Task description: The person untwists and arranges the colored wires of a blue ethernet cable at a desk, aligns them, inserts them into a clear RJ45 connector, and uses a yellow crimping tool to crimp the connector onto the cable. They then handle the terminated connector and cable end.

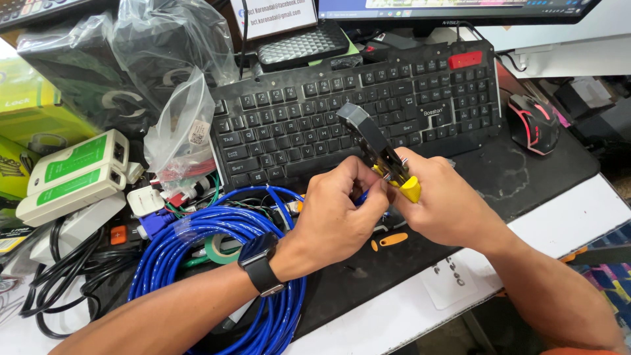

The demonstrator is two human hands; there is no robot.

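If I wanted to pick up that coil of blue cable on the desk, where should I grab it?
Probably the bundled left arc of the blue cable coil, coming from above. There the loops lie stacked together and are uncovered; the left hand and forearm cross its right side, so that side is blocked.

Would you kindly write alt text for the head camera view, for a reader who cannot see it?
Two bare hands meet over a cluttered desk: the right hand grips a black and yellow crimping tool, and the left hand, a smartwatch on its wrist, pinches a blue cable end at it. A blue cable coil and black keyboard lie nearby.
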